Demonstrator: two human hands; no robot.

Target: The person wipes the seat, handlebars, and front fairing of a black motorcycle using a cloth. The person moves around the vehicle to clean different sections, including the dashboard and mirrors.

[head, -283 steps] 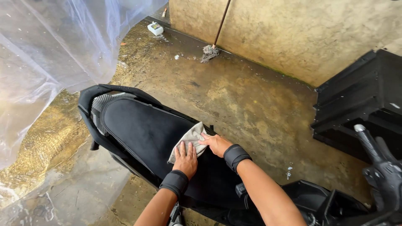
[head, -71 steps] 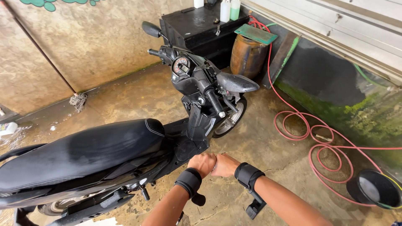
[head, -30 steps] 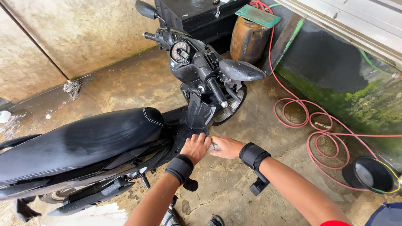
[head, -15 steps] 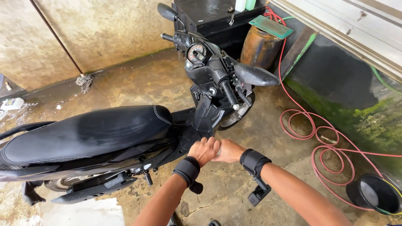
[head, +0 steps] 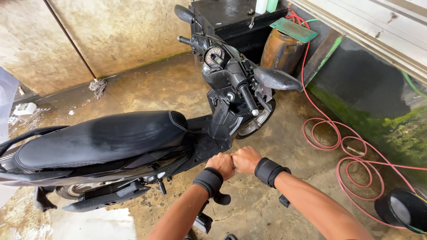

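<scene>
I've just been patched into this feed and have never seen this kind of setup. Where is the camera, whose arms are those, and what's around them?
The single picture comes from a camera worn on a person's head, looking down, so the two bare arms rising from the bottom edge are that person's own. The left hand and right hand are clenched into fists pressed together; whatever they grip is hidden. Each wrist wears a black wrist strap. Just beyond the hands stands a black scooter, its seat damp. The concrete floor is wet. To the right lie a coiled red hose and a black bowl; behind, a rusty drum and a mop against the wall.
</scene>
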